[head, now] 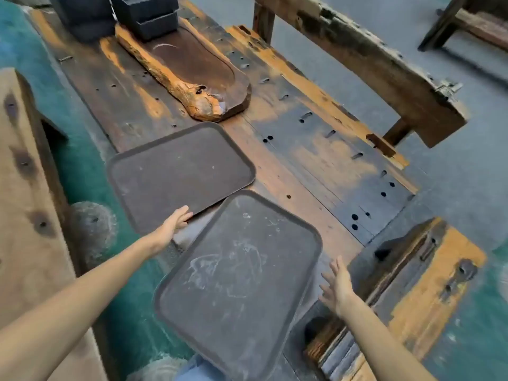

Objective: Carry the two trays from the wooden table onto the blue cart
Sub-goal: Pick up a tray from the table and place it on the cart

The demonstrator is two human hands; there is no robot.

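Dark plastic: 2 trays on wooden table [316, 149]. Near tray [236, 284] overhangs the near edge, easing pickup. Left hand [176, 222] open, touching far tray [178, 174]; right hand [338, 287] open, empty, beside near tray.

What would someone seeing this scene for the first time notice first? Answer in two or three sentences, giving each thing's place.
Two dark, empty trays dominate the wooden table: the far tray lies flat mid-table, and the scuffed near tray overhangs the near edge. The left hand touches the far tray's near rim, while the right hand hovers open beside the near tray. Farther back lies a carved wooden slab.
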